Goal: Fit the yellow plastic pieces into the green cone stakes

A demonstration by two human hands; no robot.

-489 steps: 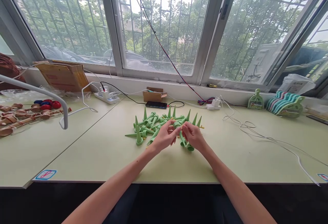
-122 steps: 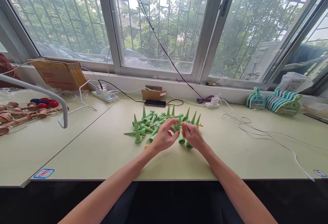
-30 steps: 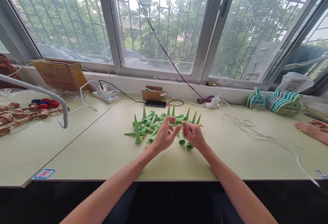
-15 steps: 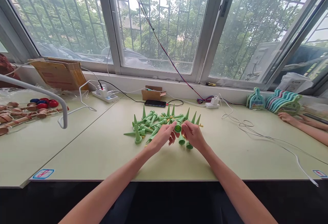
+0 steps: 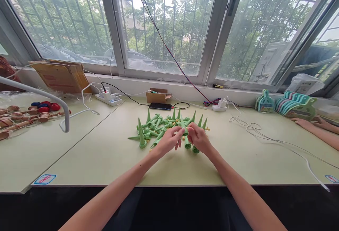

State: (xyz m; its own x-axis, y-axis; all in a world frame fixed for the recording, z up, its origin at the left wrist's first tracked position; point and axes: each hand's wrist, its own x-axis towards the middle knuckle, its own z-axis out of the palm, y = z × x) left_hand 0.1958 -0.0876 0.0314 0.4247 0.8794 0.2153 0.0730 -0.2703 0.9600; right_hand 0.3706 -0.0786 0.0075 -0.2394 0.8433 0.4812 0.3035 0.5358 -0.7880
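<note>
Between my hands a green plastic watering spike [image 5: 183, 126] stands with its tip up and its wide collar down. My left hand [image 5: 171, 138] is closed on its left side, thumb and forefinger at the collar. My right hand [image 5: 198, 137] is pinched at the right of the collar, where a small yellow bit shows; whether it grips that bit or the spike is hidden. Just below lie two more spikes, one [image 5: 188, 143] and another [image 5: 195, 149], open ends towards me. Behind and left of my hands spreads a pile of similar spikes [image 5: 152, 128], some upright, with small yellow parts among them.
A phone [image 5: 160, 106] lies before a small open cardboard box [image 5: 158, 97]. Power strips [image 5: 108, 99] and loose white cables [image 5: 265, 137] run along the table. Wooden toys [image 5: 29, 116] lie left. Teal plastic pieces [image 5: 293, 105] and another person's hands [image 5: 304, 123] are at right.
The held spike has tilted: its open end faced me before, and now its tip points up. My hands stay almost in place. The other person's hands have shifted slightly right.
</note>
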